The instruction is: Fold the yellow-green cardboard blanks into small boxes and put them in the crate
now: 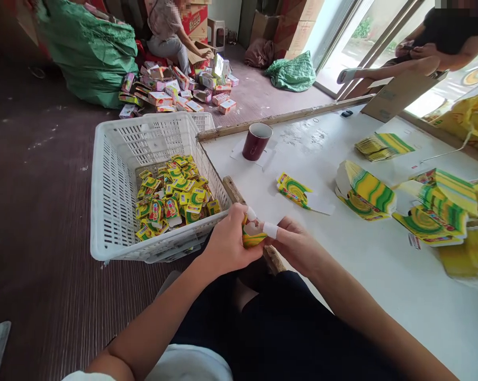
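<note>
My left fingers (pixel 237 213) clamp a yellow box (pixel 253 240); my right fingers (pixel 284 236) touch it, whether pinching I cannot tell; at its ten o'clock stands a white basket (pixel 97 211)

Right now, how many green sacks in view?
2: a bulging green sack left of the carton heap, a smaller green sack near the glass door. Others may be hidden.

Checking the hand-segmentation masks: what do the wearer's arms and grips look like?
Left grip and right grip are ungloved, each with a white wrap on one digit. Left forearm and right forearm are bare; white cloth, possibly a sleeve, edges the left.
</note>
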The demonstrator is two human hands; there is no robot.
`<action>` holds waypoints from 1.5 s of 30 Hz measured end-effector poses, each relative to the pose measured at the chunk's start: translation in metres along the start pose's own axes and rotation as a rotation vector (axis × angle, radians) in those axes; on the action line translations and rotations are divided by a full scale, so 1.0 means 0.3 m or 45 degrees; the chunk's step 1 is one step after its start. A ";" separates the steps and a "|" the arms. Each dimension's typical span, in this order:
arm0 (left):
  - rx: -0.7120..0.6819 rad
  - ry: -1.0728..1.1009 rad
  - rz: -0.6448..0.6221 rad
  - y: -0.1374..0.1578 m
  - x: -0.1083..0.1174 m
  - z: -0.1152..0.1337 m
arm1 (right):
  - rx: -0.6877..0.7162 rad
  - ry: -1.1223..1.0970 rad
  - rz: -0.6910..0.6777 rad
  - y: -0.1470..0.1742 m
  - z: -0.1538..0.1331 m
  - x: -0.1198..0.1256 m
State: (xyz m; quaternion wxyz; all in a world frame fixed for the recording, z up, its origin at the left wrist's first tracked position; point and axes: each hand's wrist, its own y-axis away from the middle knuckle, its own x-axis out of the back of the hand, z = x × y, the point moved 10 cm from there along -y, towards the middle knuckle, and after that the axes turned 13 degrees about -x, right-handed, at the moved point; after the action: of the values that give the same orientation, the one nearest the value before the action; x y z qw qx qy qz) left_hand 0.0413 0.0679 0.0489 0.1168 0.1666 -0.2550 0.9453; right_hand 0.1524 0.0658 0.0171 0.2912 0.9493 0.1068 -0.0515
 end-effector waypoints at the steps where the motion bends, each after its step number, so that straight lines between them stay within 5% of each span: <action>1: 0.017 -0.044 -0.052 0.000 -0.003 -0.002 | 0.023 0.086 -0.001 0.002 -0.006 -0.006; 10: 0.227 -0.100 -0.220 0.014 -0.044 -0.075 | 0.648 0.991 0.093 0.081 -0.113 -0.100; 15: 0.117 -0.274 -0.107 0.016 -0.006 -0.077 | 0.769 1.064 0.429 0.091 -0.140 -0.015; 19: 0.060 -0.291 -0.079 0.003 0.035 -0.064 | 0.960 1.232 0.386 0.108 -0.136 -0.042; 28: 0.010 -0.260 -0.132 -0.027 0.065 -0.029 | 0.934 1.355 0.224 0.111 -0.162 -0.026; 37: 0.039 -0.282 -0.121 -0.026 0.071 0.007 | 1.058 1.420 0.328 0.135 -0.152 -0.057; 45: 0.133 -0.133 -0.164 0.001 0.063 -0.044 | 1.054 1.590 0.180 0.142 -0.133 -0.074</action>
State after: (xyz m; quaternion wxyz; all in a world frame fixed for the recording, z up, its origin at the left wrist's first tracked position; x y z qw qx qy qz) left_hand 0.0204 0.0771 0.0450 0.1550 0.2374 -0.1998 0.9379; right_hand 0.1422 0.0500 0.0767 -0.2017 0.8385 0.1630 0.4793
